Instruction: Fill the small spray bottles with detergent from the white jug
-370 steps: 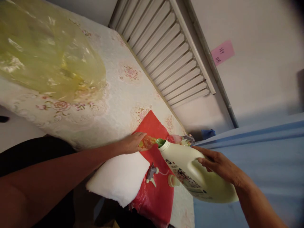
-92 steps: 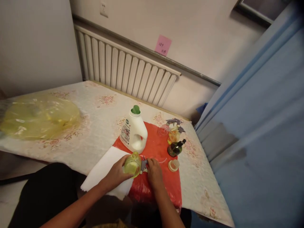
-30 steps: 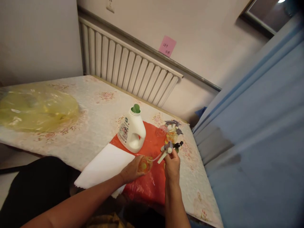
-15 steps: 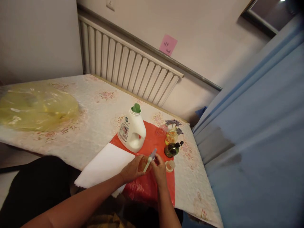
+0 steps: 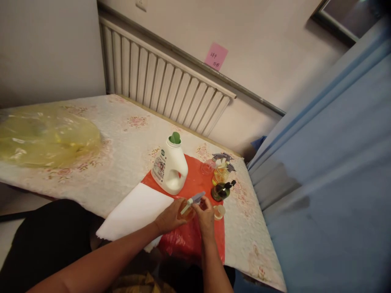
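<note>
Red plastic sheeting (image 5: 195, 185) covers the near corner of the table (image 5: 128, 146), evidently laid to catch drips from the liquids handled on it. The left hand (image 5: 169, 217) has its fingers curled around a small clear bottle (image 5: 185, 212) of amber liquid, holding it down on the sheet so it stays upright and steady. The right hand (image 5: 206, 213) pinches a grey-and-white spray head (image 5: 193, 200) at the bottle's mouth, fingers closed on its collar; the nozzle points up and away from the person. Whether the head is seated or merely resting on the neck cannot be told.

Just beyond the hands stands a white detergent jug (image 5: 170, 169), upright with its green spout uncapped. Its cream cap (image 5: 219, 211) lies on the sheet just right of the right hand. To the right of the jug are three small spray bottles close together: a clear one (image 5: 208, 166), an amber one (image 5: 220, 174) and a dark green one (image 5: 220, 191), each with its head fitted. A white folded cloth (image 5: 134, 211) lies at the near table edge, partly under the left forearm. A yellow translucent bag (image 5: 45, 140) sits well apart at the far left. A radiator (image 5: 161, 87) and a pink note (image 5: 216, 56) are on the wall behind; a blue curtain (image 5: 330, 162) hangs to the right.
</note>
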### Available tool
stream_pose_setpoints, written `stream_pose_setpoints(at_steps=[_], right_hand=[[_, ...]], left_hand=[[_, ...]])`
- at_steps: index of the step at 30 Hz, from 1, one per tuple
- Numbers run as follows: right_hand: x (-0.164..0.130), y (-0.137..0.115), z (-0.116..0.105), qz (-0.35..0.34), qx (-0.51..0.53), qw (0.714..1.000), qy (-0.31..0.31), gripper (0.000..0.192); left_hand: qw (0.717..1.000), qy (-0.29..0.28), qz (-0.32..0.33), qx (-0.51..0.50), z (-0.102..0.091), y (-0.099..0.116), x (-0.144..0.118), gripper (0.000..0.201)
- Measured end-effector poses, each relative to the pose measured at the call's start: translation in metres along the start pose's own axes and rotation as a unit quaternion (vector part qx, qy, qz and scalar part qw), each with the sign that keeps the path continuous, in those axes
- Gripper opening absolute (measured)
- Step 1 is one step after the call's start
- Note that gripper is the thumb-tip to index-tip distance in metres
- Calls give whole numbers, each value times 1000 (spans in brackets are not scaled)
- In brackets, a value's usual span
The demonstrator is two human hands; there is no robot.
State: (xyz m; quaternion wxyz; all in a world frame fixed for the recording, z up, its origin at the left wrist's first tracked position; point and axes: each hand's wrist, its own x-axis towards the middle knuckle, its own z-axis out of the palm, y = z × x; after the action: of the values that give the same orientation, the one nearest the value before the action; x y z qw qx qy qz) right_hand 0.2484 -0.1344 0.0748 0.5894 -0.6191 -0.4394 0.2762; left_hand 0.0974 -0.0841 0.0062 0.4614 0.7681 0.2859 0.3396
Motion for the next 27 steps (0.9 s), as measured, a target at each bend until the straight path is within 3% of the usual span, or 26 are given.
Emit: stream_pose_setpoints(at_steps=[27], right_hand=[[-8, 2, 1, -42, -95, 994, -13, 18]], left_hand=[[1000, 4, 0, 12, 1, -3, -1, 73]])
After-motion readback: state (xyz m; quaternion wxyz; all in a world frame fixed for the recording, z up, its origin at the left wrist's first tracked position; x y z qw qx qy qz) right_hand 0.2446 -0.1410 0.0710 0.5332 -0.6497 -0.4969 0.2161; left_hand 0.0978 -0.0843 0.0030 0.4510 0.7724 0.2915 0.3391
